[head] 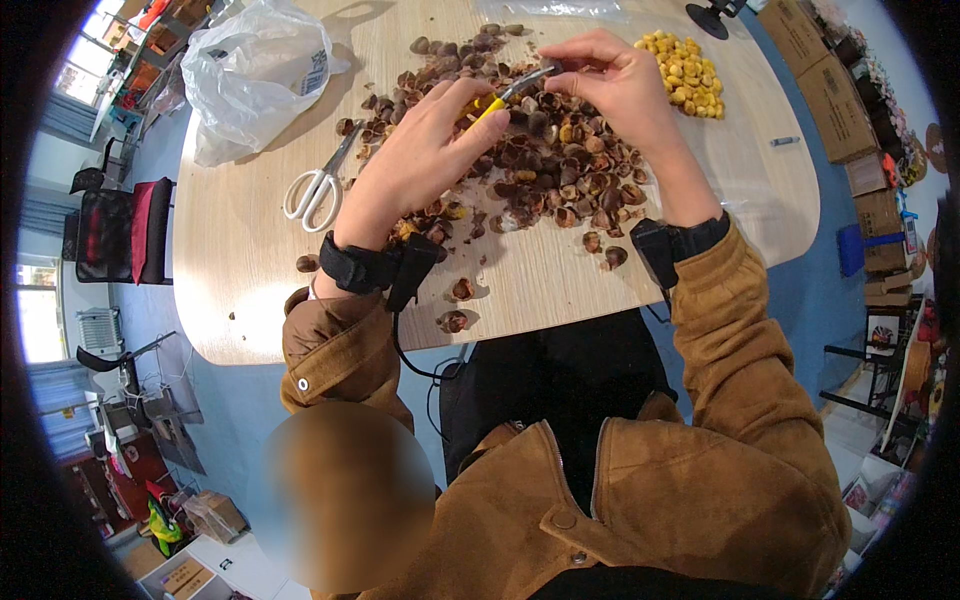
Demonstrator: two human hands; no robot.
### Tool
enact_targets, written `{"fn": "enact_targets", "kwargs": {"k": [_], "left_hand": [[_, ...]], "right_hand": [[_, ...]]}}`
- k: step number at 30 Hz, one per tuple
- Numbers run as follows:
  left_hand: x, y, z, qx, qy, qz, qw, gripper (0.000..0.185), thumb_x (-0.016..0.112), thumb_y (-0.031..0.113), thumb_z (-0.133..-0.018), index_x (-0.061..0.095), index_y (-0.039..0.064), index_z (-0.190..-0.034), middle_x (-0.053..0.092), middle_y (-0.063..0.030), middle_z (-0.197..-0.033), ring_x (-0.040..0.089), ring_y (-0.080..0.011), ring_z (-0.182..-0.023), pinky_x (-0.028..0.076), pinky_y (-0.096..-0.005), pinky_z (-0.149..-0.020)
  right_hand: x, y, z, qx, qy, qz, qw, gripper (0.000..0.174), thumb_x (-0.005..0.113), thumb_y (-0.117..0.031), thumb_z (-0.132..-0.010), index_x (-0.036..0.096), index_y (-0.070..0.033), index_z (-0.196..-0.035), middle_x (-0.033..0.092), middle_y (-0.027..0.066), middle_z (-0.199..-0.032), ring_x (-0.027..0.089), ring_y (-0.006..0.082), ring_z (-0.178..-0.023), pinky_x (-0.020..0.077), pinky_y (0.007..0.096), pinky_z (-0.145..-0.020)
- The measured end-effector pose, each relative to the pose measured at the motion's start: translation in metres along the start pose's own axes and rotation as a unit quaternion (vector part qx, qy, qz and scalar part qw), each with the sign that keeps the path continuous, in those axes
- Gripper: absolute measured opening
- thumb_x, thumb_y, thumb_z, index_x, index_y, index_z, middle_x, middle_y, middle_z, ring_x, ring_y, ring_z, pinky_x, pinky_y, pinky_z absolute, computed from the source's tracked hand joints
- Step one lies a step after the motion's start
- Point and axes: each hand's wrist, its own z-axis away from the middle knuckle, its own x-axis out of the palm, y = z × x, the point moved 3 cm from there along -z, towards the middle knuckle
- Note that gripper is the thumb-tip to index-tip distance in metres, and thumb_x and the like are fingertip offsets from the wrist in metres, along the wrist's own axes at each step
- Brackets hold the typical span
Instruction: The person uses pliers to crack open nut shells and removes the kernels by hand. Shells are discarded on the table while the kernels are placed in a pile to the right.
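My left hand (431, 139) is closed around the yellow handles of a metal-jawed hand tool (517, 84), perhaps a chestnut cutter or pliers. The tool's tip meets a dark chestnut (551, 66), which my right hand (615, 79) pinches between thumb and fingers. Under both hands spreads a heap of brown chestnuts and broken shells (555, 157). Peeled yellow chestnuts (686, 75) lie in a pile to the right of my right hand. White-handled scissors (319, 187) rest left of the heap, their blades pointing up and right.
A crumpled white plastic bag (255, 75) stands at the table's upper left. Loose shells (454, 322) lie near the front edge of the wooden table (255, 300). A black stand base (707, 21) is at the top right, above a small grey object (784, 141). Clear plastic film lies along the far side.
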Motion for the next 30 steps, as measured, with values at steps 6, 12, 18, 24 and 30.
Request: {"fn": "enact_targets", "kwargs": {"k": [6,12,18,24,30], "left_hand": [[0.001,0.000,0.000,-0.015,-0.019,0.014,1.000,0.062,0.052,0.052,-0.108,0.057,-0.001,-0.138,0.064,-0.0203,-0.130,0.062,-0.0333,-0.123,0.048,-0.0422,-0.104],[0.003,-0.001,-0.001,-0.015,-0.029,0.039,0.999,0.061,0.049,0.052,-0.109,0.057,-0.002,-0.138,0.067,-0.0216,-0.123,0.065,-0.0349,-0.116,0.050,-0.0429,-0.101],[0.005,0.003,-0.002,-0.005,-0.046,0.038,0.998,0.054,0.048,0.045,-0.112,0.055,-0.002,-0.138,0.068,-0.0202,-0.116,0.067,-0.0302,-0.107,0.051,-0.0410,-0.095],[0.013,0.006,-0.003,-0.002,-0.057,0.010,0.998,0.049,0.044,0.043,-0.113,0.053,-0.002,-0.128,0.064,-0.0232,-0.102,0.064,-0.0363,-0.097,0.050,-0.0456,-0.087],[0.008,0.007,-0.003,0.002,-0.054,0.013,0.998,0.051,0.043,0.045,-0.113,0.052,-0.002,-0.130,0.066,-0.0220,-0.109,0.065,-0.0351,-0.100,0.050,-0.0450,-0.090]], "right_hand": [[0.000,0.000,0.000,-0.014,0.004,0.022,1.000,0.028,0.077,0.008,-0.089,0.079,-0.001,-0.115,0.074,0.0047,-0.111,0.072,0.0136,-0.098,0.0608,0.0274,-0.089],[0.001,0.003,-0.001,0.004,0.012,-0.024,1.000,0.028,0.082,0.002,-0.087,0.081,-0.005,-0.113,0.075,0.0034,-0.110,0.073,0.0134,-0.097,0.0625,0.0277,-0.088],[0.001,0.001,0.000,-0.004,0.009,-0.015,1.000,0.027,0.076,0.009,-0.089,0.079,0.000,-0.115,0.075,0.0052,-0.107,0.073,0.0135,-0.097,0.0608,0.0267,-0.089],[0.001,0.000,0.001,0.001,0.014,-0.015,1.000,0.026,0.075,0.009,-0.090,0.079,0.001,-0.115,0.076,0.0061,-0.107,0.075,0.0144,-0.096,0.0607,0.0262,-0.088],[0.001,0.006,0.001,0.054,0.012,-0.033,0.998,0.027,0.075,0.008,-0.091,0.078,0.001,-0.116,0.077,0.0070,-0.107,0.075,0.0145,-0.098,0.0603,0.0259,-0.088]]}}
